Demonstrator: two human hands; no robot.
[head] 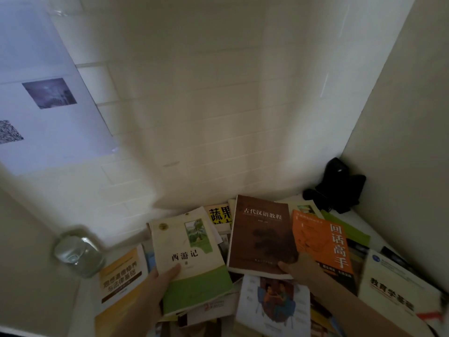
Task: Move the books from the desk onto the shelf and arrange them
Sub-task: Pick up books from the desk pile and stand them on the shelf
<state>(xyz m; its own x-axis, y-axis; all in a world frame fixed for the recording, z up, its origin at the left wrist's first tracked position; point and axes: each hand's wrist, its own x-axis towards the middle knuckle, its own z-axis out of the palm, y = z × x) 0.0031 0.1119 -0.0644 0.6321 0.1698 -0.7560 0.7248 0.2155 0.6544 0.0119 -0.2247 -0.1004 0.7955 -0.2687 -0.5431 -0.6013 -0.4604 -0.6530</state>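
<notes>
Both hands already held books above the heap on the desk [359,216]. The left hand [161,279] gripped the white-and-green book [192,259], thumb on its cover, left of the brown book [261,233]. The right hand [300,266] pinched that brown book's near edge. Both long axes ran away from the person. No shelf showed. Roughly ten books were visible, overlaps hiding others; one glass jar [79,251] stood farther left.

The glass jar [79,251] at lower left is smeared by blur; the book pile [272,310] is cut off by the bottom edge.

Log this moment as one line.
left hand: holds cream-green book | right hand: holds brown book | both above desk pile
</notes>
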